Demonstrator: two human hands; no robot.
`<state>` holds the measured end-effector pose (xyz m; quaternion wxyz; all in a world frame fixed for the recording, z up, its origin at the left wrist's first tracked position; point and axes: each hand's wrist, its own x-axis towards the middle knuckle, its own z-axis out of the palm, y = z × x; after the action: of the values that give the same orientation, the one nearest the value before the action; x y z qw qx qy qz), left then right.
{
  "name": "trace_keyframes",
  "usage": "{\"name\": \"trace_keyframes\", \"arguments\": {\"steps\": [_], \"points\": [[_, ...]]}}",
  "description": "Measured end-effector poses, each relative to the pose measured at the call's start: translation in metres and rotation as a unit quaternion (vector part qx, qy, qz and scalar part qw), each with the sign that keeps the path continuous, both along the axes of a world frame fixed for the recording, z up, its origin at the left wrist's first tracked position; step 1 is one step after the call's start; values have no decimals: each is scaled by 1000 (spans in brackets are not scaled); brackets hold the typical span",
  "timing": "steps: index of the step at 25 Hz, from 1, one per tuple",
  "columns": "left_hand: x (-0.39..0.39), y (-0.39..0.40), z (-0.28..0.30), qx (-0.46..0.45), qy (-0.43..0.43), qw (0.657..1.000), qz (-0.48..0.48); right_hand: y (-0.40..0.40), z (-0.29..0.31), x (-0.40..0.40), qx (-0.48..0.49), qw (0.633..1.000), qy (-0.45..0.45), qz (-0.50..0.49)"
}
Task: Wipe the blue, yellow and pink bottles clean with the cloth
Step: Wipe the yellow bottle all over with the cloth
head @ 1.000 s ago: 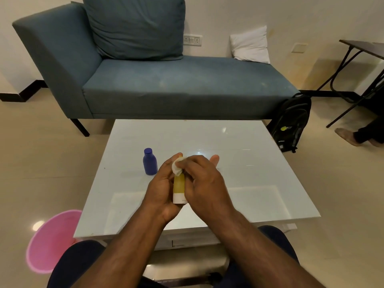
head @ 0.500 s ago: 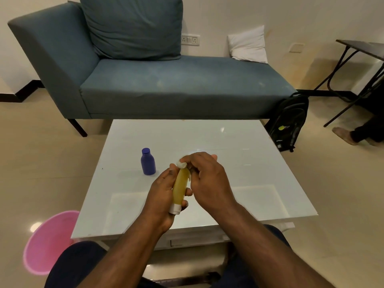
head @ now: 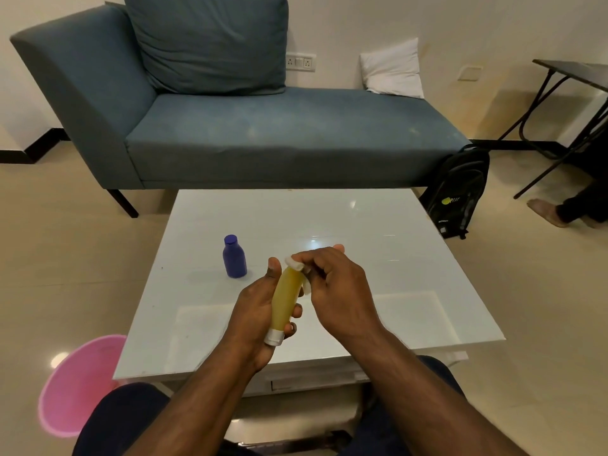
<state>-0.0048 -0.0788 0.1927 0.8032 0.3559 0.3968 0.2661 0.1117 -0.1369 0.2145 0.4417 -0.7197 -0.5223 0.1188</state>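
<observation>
My left hand grips the yellow bottle around its body, tilted, with its white cap pointing down toward me. A small white cloth is pinched in my right hand and pressed against the bottle's upper end and right side. Both hands hover above the white glass table. The blue bottle stands upright on the table, left of and beyond my hands, untouched. No pink bottle is in view.
A pink basin sits on the floor at the table's near left corner. Behind the table stands a blue couch. A black backpack leans by its right end. Another person's foot is at far right.
The yellow bottle has tilted so more of its body shows. My right hand has slid the cloth from over the bottle's top to its upper right side.
</observation>
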Motion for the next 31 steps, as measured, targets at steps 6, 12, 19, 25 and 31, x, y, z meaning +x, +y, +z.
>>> {"name": "trace_keyframes", "arguments": {"steps": [6,12,19,25,31], "points": [[5,0,4,-22,-14,1000,15,1,13,-11,48,992,-98,59],[0,2,-2,-83,-87,992,-40,3,4,-3,-7,997,73,-23],[1,5,-2,-21,-57,998,17,6,8,-3,-8,993,112,-39],[4,10,-2,-95,-104,989,53,-9,-7,-25,37,991,114,-56],[4,16,-6,-105,-99,988,54,-3,-6,-20,34,995,80,-52]]}}
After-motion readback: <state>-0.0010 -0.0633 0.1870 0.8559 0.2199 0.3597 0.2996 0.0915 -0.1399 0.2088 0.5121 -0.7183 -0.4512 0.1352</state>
